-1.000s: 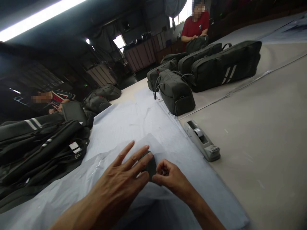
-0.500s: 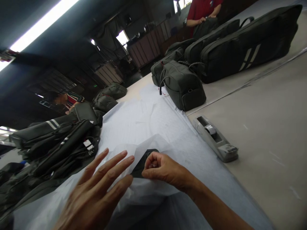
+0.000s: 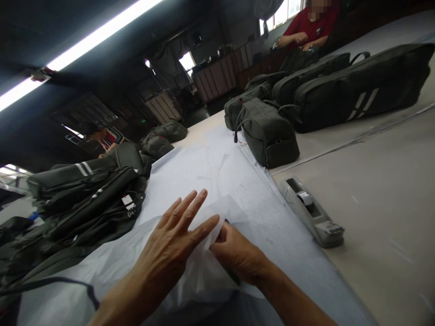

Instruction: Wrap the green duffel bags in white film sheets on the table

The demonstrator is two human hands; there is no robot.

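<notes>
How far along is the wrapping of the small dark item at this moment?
Mostly covered: the white tissue sheet hides nearly all of the dark item; only a sliver shows. In hand: the left hand lies flat on the sheet while the right hand pinches its folded edge. Left: no tape on the fold; the tape dispenser sits untouched beside it.

White tissue paper (image 3: 204,181) covers the beige desk (image 3: 384,190); the bags (image 3: 268,131) are dark olive, one long bag (image 3: 360,90) bearing two white stripes; the tape dispenser (image 3: 312,213) is grey.
</notes>
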